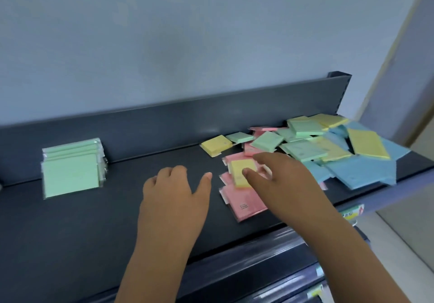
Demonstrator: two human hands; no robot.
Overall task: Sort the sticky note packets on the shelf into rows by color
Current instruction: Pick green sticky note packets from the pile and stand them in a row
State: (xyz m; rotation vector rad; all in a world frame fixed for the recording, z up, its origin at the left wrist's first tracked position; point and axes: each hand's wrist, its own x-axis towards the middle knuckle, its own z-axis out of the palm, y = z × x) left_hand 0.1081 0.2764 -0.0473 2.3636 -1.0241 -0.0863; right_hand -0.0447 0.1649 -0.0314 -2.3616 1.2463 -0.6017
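Note:
A neat row of green packets [71, 170] stands at the left of the dark shelf [94, 227]. At the right lies a mixed heap of green [267, 141], yellow [367, 144], blue [359, 173] and pink [244, 201] packets. My right hand [284, 182] reaches over the pink packets, its thumb and fingers around a small yellow packet [240, 173] lying on them. My left hand [175, 192] hovers over the bare shelf middle with loosely curled fingers and holds nothing. Another yellow packet [216, 145] lies by the back wall.
The shelf has a low dark back wall [164, 119] and a post at its right end [340, 86]. A pale wall rises behind. Lower shelf fronts with price labels [352, 213] show at the bottom right.

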